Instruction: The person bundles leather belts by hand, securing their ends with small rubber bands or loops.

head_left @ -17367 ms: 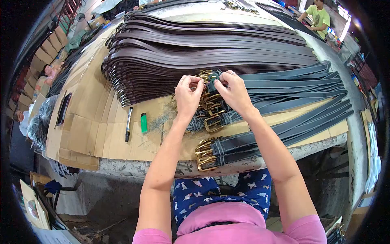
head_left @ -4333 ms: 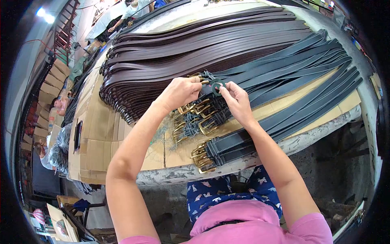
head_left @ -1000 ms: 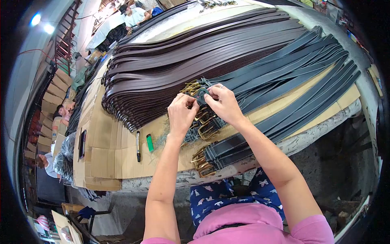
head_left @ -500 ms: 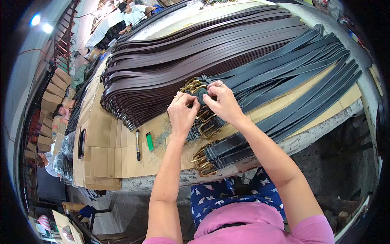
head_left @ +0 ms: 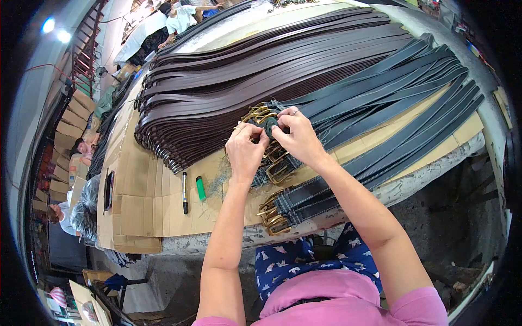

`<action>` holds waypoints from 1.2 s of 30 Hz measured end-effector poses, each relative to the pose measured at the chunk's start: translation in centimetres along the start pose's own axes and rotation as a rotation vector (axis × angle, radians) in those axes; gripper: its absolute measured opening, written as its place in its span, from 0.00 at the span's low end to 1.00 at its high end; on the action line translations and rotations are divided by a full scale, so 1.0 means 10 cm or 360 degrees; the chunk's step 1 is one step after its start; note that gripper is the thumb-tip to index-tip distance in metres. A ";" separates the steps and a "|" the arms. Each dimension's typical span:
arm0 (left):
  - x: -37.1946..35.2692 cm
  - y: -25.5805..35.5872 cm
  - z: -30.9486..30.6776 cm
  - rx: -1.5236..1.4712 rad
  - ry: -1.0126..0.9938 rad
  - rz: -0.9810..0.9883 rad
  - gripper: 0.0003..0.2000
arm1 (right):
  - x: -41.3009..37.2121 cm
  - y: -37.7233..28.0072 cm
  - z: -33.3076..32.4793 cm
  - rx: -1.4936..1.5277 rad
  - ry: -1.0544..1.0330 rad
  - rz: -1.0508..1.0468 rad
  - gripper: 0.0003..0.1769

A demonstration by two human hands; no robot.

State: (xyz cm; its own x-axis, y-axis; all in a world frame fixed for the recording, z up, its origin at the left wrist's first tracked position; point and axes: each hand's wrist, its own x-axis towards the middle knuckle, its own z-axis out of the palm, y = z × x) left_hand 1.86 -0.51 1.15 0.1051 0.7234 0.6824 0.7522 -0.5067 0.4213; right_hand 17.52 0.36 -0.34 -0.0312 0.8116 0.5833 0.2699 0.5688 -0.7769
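Observation:
Between my two hands is a small dark round object (head_left: 270, 126), like a coil or spool. My right hand (head_left: 296, 136) pinches it from the right with thumb and fingers. On its left side, the fingertips of my left hand (head_left: 244, 149) are pressed together; whatever they hold is too small to make out. Brass buckles (head_left: 278, 168) of the grey-black belts (head_left: 380, 98) lie under and around my hands. Nearer the table edge is another bundle of these belts with brass buckles (head_left: 273, 212). Loose dark threads (head_left: 220, 182) lie left of the buckles.
A large stack of dark brown belts (head_left: 217, 92) fills the table beyond my hands. A black marker (head_left: 185, 193) and a green lighter (head_left: 200, 188) rest on the cardboard (head_left: 133, 206). One person (head_left: 180, 20) is at the far end; others sit at the left.
My hands keep nearly the same pose around the round object. At the far end, the person's arm has stretched out to the right.

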 end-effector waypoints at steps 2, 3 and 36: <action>0.00 0.02 -0.01 0.0005 0.0004 -0.0002 0.03 | 0.00 0.00 0.00 -0.0004 -0.0005 0.0002 0.13; -0.01 0.02 -0.01 0.0002 0.0006 -0.0013 0.03 | 0.00 0.00 0.00 -0.0013 -0.0012 0.0003 0.13; -0.11 -0.01 0.07 -0.0175 0.0147 -0.0173 0.05 | 0.03 0.02 0.01 0.0007 0.0039 0.0002 0.13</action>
State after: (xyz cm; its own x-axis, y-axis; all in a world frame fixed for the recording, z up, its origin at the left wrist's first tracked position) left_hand 2.11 -0.96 -0.02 -0.0371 0.7330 0.6792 0.6795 -0.4799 0.5550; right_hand 17.48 0.71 -0.35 -0.0072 0.8088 0.5881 0.2658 0.5685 -0.7786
